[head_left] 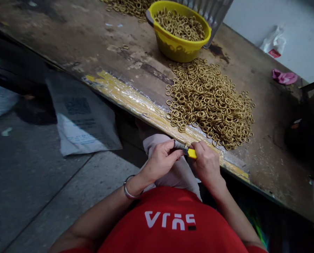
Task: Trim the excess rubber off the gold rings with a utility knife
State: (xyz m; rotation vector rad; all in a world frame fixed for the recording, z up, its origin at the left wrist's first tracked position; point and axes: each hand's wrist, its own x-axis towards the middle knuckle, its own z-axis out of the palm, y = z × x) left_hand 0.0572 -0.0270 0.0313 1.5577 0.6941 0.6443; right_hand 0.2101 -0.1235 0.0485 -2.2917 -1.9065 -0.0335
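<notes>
My left hand (163, 157) is closed, its thumb and fingers pinching a short grey, rough-looking rod (178, 144). My right hand (207, 162) is wrapped round a tool with a yellow handle (192, 153), which looks like a utility knife. Its dark end meets the rod beside my left thumb. A small brass-coloured ring (186, 144) shows between the hands, at the rod's right end. Both hands are above my lap at the table's front edge. Just beyond them lies a large heap of brass-coloured rings (214, 105).
A yellow basin (178, 52) full of similar rings stands behind the heap, with more rings (133, 8) at the far left. Worn yellow tape (120, 92) covers the table edge. A pink cloth (285, 77) lies at right. A white sack (83, 123) sits below the table.
</notes>
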